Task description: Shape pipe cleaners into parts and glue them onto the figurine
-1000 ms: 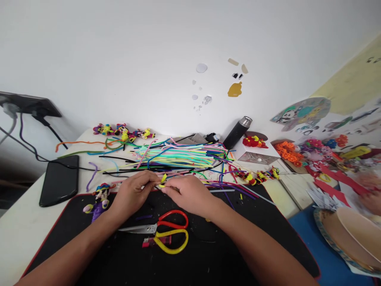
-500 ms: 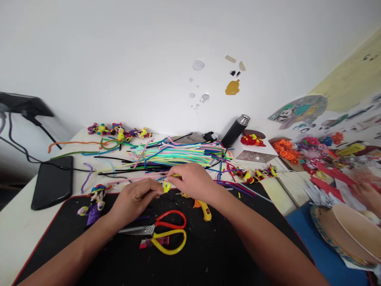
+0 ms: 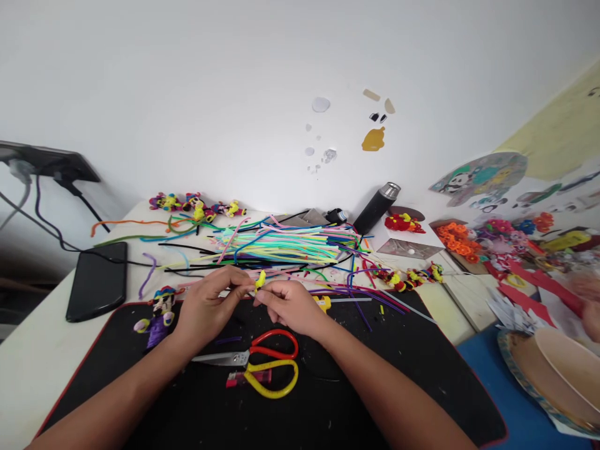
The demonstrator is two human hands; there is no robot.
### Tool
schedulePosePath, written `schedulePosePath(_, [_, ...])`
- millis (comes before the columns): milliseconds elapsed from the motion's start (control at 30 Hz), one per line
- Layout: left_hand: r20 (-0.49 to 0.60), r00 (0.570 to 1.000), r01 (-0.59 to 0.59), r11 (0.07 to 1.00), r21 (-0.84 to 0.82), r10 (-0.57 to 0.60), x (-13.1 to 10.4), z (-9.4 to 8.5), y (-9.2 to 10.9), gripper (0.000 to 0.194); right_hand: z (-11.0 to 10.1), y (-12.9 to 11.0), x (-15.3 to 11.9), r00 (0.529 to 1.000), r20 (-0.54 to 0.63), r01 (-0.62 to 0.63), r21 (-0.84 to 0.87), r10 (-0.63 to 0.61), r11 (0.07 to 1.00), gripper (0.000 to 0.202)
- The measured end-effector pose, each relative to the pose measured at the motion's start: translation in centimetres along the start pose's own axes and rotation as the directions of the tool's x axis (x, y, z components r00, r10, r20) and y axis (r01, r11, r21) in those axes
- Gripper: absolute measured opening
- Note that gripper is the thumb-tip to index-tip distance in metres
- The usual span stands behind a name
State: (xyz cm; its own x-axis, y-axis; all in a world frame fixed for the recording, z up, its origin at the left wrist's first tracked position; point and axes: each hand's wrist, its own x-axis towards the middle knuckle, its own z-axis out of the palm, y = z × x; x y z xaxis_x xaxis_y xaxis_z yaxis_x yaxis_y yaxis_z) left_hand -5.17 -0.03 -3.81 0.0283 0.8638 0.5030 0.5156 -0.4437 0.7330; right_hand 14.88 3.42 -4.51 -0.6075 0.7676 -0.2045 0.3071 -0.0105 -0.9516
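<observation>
A small bent piece of yellow pipe cleaner (image 3: 260, 280) is pinched between my two hands above the back of the black mat (image 3: 356, 400). My left hand (image 3: 210, 305) has thumb and fingertips closed on its left side. From the right, my right hand (image 3: 291, 306) pinches its lower end. Below the hands lie scissors (image 3: 273, 379) with one red and one yellow handle, on top of a pink lighter (image 3: 235, 379). Behind my right hand a yellow glue gun (image 3: 323, 303) is mostly hidden. A pipe-cleaner figure in purple (image 3: 159, 320) lies left of my left hand.
Colourful pipe cleaners (image 3: 281, 242) are heaped along the wall, with small figures (image 3: 197, 206) behind. A phone (image 3: 98, 281) lies at left, a black thermos (image 3: 377, 207) leans at back right. At far right are a bowl (image 3: 567, 369) and another person's hand (image 3: 591, 320).
My right hand has come down and turned, covering most of the glue gun. The yellow piece now sticks up between the fingertips. The whole view has shifted slightly.
</observation>
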Motion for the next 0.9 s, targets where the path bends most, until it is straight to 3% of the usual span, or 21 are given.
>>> schedulePosePath(200, [0.085,0.992,-0.101,0.987,0.122,0.091,-0.3,0.9,-1.8,0.018,0.6,-1.6,-1.4,0.994,-0.013,0.092,-0.383,-0.105,0.919,0.033])
schedulePosePath(433, [0.202,0.969,-0.158,0.985,0.070,0.141,-0.8,1.6,-1.4,0.022,-1.0,-3.7,-1.7,0.974,0.108,0.204,-0.804,-0.200,0.559,0.029])
schedulePosePath(733, [0.249,0.959,-0.151,0.988,0.045,0.135,-0.9,1.5,-1.6,0.018,-2.6,-5.1,-2.0,0.968,0.114,0.204,-0.879,-0.223,0.432,0.028])
schedulePosePath(900, [0.246,0.956,-0.172,0.985,0.030,0.159,-0.9,1.5,-1.5,0.012,-3.2,-5.6,-1.5,0.959,0.110,0.219,-0.875,-0.262,0.433,0.028])
